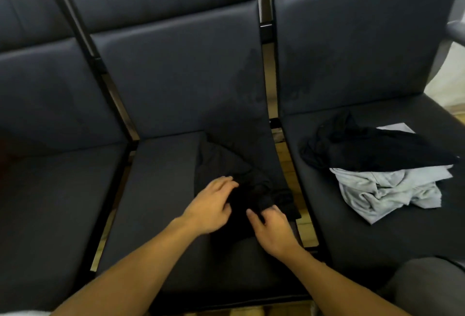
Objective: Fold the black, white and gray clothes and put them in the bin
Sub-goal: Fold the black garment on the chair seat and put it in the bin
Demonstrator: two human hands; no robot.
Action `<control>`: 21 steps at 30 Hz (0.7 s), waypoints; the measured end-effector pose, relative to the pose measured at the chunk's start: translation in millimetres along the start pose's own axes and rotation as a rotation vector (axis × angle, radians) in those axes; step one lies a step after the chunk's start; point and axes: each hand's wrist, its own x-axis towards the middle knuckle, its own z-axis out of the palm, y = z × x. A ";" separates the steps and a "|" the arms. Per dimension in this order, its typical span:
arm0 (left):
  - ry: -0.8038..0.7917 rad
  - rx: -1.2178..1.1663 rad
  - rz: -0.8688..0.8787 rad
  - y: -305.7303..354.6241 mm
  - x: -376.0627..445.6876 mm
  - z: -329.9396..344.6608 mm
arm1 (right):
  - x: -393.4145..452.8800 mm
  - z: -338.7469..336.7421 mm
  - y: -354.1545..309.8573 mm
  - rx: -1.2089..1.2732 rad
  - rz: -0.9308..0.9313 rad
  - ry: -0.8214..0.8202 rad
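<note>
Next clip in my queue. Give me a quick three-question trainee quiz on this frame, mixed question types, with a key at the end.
1. True or false: both hands are on the black garment lying on the middle seat.
2. Multiple choice: on the right seat, the black clothes lie A) under the gray clothes, B) partly on top of the gray clothes, C) apart from them.
3. Fill in: the bin is ____ in this view.

Key:
1. True. The left hand and right hand both touch it; blur hides whether either one grips it.
2. B.
3. Not visible.
</note>
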 end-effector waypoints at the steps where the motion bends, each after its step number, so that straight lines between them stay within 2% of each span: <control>1: -0.033 0.082 -0.038 -12.7 4.0 2.9 | -0.5 1.3 -0.1 -0.048 -0.051 -0.040; 3: -0.075 0.165 -0.149 -30.9 11.0 5.5 | 0.6 2.9 2.8 -0.099 -0.090 -0.075; 5: -0.073 0.151 -0.237 -39.2 12.1 4.1 | 2.8 -1.0 -0.3 -0.068 -0.073 -0.061; 9: -0.013 0.237 -0.285 -37.5 2.3 6.3 | 11.8 -6.4 -1.1 -0.042 -0.024 -0.067; 15: -0.067 0.306 -0.428 -27.2 -26.3 6.3 | 31.8 -17.3 -14.5 -0.247 -0.007 -0.166; 17: -0.120 0.230 -0.464 -25.2 -44.1 9.1 | 36.5 -18.2 -20.2 -0.323 -0.026 -0.190; 19: -0.174 -0.002 -0.490 -29.9 -63.5 16.0 | 39.7 -19.2 -22.4 -0.342 -0.009 -0.204; 21: -0.158 -0.245 -0.479 -38.6 -81.3 21.5 | 40.5 -21.7 -21.2 -0.329 0.031 -0.208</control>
